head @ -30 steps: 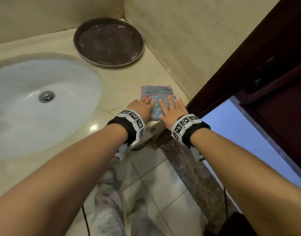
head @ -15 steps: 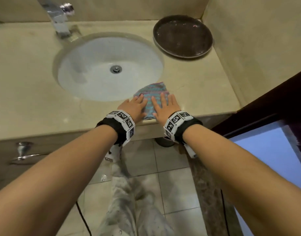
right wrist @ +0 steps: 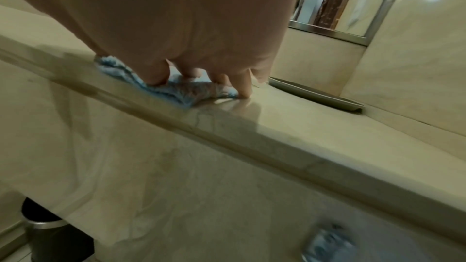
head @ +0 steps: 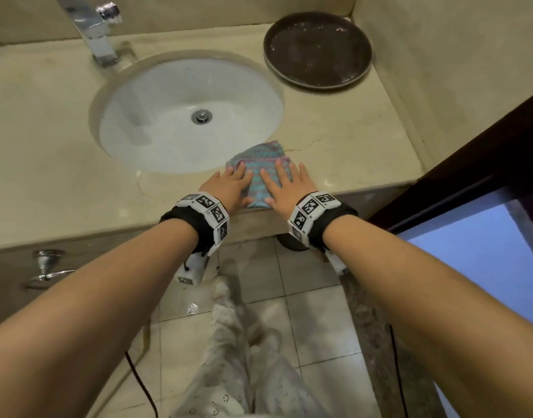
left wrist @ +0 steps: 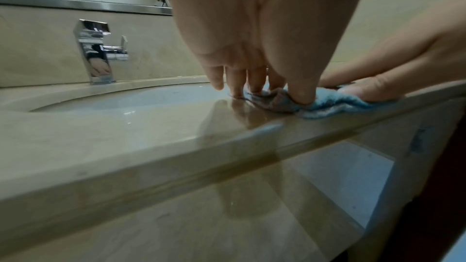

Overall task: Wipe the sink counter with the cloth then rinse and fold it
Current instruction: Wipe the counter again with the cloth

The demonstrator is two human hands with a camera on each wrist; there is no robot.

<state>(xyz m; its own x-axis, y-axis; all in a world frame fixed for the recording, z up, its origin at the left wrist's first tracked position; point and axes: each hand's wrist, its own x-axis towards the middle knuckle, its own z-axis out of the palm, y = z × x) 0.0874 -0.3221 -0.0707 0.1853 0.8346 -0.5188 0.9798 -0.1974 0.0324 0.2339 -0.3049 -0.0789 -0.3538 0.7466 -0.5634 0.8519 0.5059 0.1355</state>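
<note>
A folded blue-and-pink cloth (head: 263,158) lies flat on the beige counter (head: 349,140), at its front edge just right of the white basin (head: 156,116). My left hand (head: 230,184) lies flat on the cloth's left part and my right hand (head: 286,182) on its right part, fingers straight, side by side. In the left wrist view the left fingers (left wrist: 301,95) press down on the cloth (left wrist: 327,105). The right wrist view shows the right fingers (right wrist: 156,77) pressing on the cloth (right wrist: 176,91).
A chrome tap (head: 93,28) stands behind the basin. A dark round tray (head: 318,49) sits in the back right corner by the wall. A dark door frame (head: 470,164) borders the counter on the right. A small bin (right wrist: 53,232) stands below the counter.
Both hands have slid the cloth leftward along the counter's front, from near the right wall towards the basin's rim. The head view has swung left, so the basin and tap now show.
</note>
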